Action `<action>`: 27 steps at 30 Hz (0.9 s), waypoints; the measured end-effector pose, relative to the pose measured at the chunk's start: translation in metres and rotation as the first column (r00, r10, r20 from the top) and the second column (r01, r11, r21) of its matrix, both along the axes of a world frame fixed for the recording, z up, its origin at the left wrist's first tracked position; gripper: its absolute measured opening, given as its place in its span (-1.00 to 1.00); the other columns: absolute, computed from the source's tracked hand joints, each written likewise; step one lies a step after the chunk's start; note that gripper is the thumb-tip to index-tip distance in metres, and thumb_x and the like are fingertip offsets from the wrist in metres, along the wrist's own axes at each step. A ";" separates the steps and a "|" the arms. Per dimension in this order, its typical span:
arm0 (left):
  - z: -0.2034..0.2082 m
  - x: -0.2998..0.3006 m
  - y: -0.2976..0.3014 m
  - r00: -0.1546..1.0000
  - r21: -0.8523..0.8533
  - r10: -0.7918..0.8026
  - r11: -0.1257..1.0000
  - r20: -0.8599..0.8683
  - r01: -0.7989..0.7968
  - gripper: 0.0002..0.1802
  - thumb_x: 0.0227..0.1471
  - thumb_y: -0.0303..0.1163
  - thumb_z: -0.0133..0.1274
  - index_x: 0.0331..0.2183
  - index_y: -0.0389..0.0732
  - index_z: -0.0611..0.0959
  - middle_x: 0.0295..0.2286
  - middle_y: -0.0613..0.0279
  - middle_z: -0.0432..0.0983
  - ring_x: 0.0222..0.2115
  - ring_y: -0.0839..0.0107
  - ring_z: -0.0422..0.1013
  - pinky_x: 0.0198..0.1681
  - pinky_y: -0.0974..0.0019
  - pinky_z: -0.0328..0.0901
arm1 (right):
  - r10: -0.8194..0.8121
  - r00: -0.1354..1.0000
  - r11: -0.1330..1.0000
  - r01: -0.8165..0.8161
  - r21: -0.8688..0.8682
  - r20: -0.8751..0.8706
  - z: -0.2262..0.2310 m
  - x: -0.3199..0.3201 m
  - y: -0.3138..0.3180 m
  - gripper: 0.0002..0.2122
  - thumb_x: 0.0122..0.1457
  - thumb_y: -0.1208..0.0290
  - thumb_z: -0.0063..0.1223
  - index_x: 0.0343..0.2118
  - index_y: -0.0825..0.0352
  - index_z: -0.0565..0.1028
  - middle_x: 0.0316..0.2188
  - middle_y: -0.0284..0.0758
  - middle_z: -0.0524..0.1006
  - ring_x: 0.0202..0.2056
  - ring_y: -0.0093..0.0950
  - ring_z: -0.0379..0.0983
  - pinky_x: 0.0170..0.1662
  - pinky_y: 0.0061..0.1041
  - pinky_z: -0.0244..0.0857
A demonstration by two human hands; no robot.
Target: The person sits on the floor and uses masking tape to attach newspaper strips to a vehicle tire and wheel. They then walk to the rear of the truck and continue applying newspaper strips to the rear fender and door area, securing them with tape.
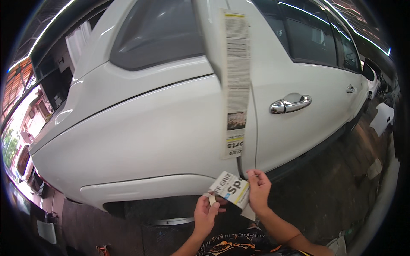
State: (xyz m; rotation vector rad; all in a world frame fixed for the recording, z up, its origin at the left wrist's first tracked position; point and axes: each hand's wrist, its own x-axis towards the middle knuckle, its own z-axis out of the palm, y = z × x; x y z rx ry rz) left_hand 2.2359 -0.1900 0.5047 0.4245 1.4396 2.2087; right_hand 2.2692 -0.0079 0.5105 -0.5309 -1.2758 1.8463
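Note:
Low in front of the car, my left hand (206,216) pinches the left end of a short folded piece of newspaper (231,188), where a pale strip like masking tape (212,199) shows at my fingers. My right hand (259,191) grips its other end, thumb and fingers closed together. A long newspaper strip (237,81) hangs upright on the white car (162,123), along the seam beside the rear door. Its lower end is just above the piece between my hands, apart from it.
A chrome door handle (291,103) juts out right of the strip. Under the bodywork lies the dark rear wheel arch (145,209). White panel-like pieces (382,119) are on the dark floor at the right. A small orange object (103,250) sits at the lower left.

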 end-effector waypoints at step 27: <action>0.035 0.038 0.225 0.879 -0.105 0.390 0.897 -0.274 -0.430 -0.44 0.02 -0.65 0.25 0.04 -0.33 0.39 -0.24 0.14 0.54 -0.25 0.53 0.48 -0.19 0.44 0.44 | 0.549 0.829 0.684 -0.519 0.512 0.107 0.080 0.000 0.237 -0.80 0.07 0.46 0.38 -0.28 0.35 0.59 -0.36 -0.38 0.62 -0.34 -0.66 0.50 -0.25 -0.63 0.37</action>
